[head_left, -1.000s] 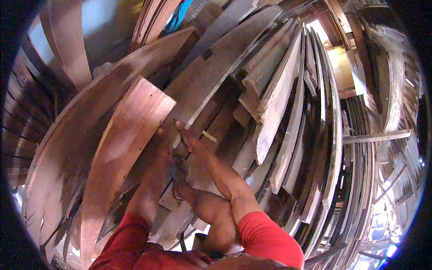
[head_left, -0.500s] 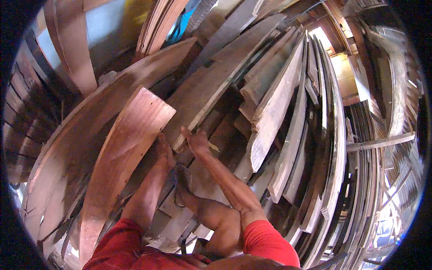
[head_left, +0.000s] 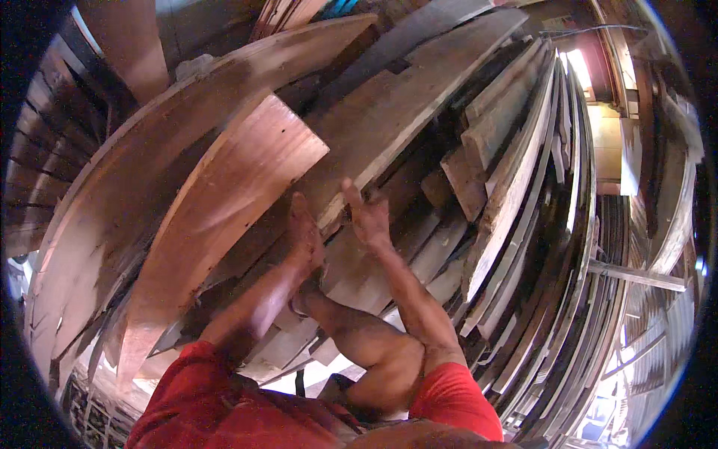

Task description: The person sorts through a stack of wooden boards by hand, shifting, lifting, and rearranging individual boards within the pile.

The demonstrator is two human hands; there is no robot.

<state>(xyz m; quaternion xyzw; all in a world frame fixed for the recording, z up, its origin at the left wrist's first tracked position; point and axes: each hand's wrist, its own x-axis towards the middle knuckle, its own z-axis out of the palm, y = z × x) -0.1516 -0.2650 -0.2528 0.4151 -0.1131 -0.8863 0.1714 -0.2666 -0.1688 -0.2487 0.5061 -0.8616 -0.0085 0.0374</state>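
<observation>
A wide brown plank (head_left: 419,90) slopes from the far right down toward me, its near end lying between my hands. My left hand (head_left: 305,233) is at the left of that end, the thumb up along it and the other fingers mostly hidden. Across from it, my right hand (head_left: 369,217) takes the plank's right edge, thumb on top and fingers curled at the side. Left of my left hand lies a smooth reddish plank (head_left: 232,187) with a square-cut end. My bent leg (head_left: 366,329) is between my forearms, its foot among the boards.
A long curved-looking board (head_left: 97,217) runs along the left. Rough planks (head_left: 508,194) with jagged ends lean on the right, with several more boards stacked on edge behind. A short wooden bar (head_left: 636,275) juts out at the right. Corrugated sheeting (head_left: 662,352) stands beyond.
The whole view has shifted, so planks and hands sit higher and further right in the picture. Both hands stay at the wide plank's near end. The plank shows no clear movement of its own.
</observation>
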